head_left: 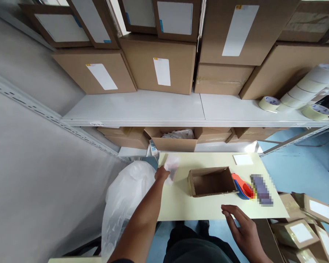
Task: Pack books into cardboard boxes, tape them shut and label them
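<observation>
The blank white labels on the shelf cartons point(159, 65) show no legible writing. At the desk's point(181, 204) far left corner the left hand point(162, 173) pinches a small clear packet point(172, 165) (held at its lower edge); the right hand point(239, 224) hovers at the near edge, fingers loosely spread, near the open cardboard box point(211, 181)

No legible text on any label.

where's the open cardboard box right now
In the head view, the open cardboard box sits mid-table, right of the left hand and just left of the tape dispenser.
</observation>
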The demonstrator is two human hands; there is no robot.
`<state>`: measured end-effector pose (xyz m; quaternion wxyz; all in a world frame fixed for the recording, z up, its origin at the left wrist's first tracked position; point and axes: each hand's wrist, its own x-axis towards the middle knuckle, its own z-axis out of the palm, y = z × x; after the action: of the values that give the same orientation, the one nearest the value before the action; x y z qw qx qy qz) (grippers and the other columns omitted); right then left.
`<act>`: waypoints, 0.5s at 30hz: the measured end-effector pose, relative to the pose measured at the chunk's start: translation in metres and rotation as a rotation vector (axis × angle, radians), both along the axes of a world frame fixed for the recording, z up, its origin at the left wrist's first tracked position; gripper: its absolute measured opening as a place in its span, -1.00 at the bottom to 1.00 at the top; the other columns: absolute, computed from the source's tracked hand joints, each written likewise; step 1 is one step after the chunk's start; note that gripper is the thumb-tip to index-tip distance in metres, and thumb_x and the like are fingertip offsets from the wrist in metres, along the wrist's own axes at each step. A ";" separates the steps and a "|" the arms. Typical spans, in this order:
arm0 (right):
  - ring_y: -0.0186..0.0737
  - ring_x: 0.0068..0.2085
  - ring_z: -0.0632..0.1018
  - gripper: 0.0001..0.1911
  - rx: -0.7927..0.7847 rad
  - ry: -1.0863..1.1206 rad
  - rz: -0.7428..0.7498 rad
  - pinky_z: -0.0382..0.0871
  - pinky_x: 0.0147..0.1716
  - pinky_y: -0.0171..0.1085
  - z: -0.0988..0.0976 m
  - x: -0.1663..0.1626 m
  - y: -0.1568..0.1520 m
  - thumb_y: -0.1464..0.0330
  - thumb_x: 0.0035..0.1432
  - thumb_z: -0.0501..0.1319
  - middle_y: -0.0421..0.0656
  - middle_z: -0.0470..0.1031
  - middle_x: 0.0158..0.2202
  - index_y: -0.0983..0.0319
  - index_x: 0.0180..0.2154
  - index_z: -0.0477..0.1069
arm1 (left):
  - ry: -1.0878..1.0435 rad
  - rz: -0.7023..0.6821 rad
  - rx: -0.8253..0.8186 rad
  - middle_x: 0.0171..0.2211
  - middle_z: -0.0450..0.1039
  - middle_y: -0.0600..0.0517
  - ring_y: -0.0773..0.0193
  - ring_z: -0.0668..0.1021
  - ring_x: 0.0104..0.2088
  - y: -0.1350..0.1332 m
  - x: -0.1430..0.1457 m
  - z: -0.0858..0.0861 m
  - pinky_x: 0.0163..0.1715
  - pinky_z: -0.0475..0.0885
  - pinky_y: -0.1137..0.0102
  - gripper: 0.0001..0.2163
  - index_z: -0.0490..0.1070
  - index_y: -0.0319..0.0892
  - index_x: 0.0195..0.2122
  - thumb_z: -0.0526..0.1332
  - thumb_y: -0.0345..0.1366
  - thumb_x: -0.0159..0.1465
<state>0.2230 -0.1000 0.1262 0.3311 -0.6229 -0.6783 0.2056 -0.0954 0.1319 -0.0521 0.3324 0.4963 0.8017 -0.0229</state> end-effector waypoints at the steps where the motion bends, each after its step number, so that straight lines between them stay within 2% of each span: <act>1: -0.13 -0.19 0.68 -0.79 -0.008 0.008 0.003 0.63 -0.23 -0.25 0.001 -0.003 0.000 0.25 0.38 0.13 -0.09 0.66 -0.19 0.11 -0.11 0.53 | -0.015 -0.004 0.013 0.03 0.54 -0.23 -0.08 0.59 0.04 -0.002 0.001 0.000 -0.11 0.47 0.26 -0.62 0.44 -0.16 -0.03 0.35 -0.25 0.11; 7: -0.14 -0.14 0.66 -0.78 -0.012 0.010 0.002 0.61 -0.16 -0.24 0.003 -0.008 0.002 0.27 0.38 0.13 -0.08 0.64 -0.15 0.12 -0.08 0.52 | -0.151 0.061 0.120 -0.08 0.60 -0.16 -0.12 0.59 0.04 -0.028 0.010 0.000 -0.08 0.47 0.20 -0.67 0.43 -0.12 -0.06 0.31 -0.26 0.13; 11: -0.06 -0.04 0.64 -0.75 -0.022 -0.040 -0.007 0.59 -0.06 -0.14 -0.001 0.007 0.011 0.25 0.39 0.10 -0.03 0.60 -0.07 0.12 -0.05 0.52 | -0.336 0.147 0.242 -0.04 0.60 -0.12 0.07 0.61 0.00 -0.044 0.006 0.003 -0.09 0.50 0.33 -0.69 0.38 -0.18 0.02 0.20 -0.30 0.24; 13: -0.01 0.04 0.60 -0.71 -0.032 -0.086 -0.064 0.58 -0.03 -0.08 -0.007 0.020 0.021 0.21 0.38 0.10 -0.01 0.55 0.03 0.11 0.00 0.50 | -0.422 0.186 0.310 0.04 0.57 -0.10 0.20 0.61 0.00 -0.050 0.000 0.013 -0.09 0.51 0.40 -0.63 0.30 -0.22 0.14 0.12 -0.30 0.30; 15: 0.06 0.13 0.54 -0.65 -0.029 -0.138 -0.148 0.56 0.00 -0.01 -0.014 0.035 0.034 0.16 0.37 0.09 0.02 0.48 0.12 0.10 0.07 0.46 | -0.575 0.293 0.417 0.09 0.54 -0.12 0.22 0.61 0.01 -0.054 -0.004 0.031 -0.09 0.53 0.42 -0.56 0.25 -0.25 0.19 0.13 -0.25 0.30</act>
<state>0.2580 -0.0664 0.1125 0.2888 -0.6888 -0.6485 0.1470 -0.0991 0.0780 -0.0216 0.4353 0.4195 0.7256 0.3287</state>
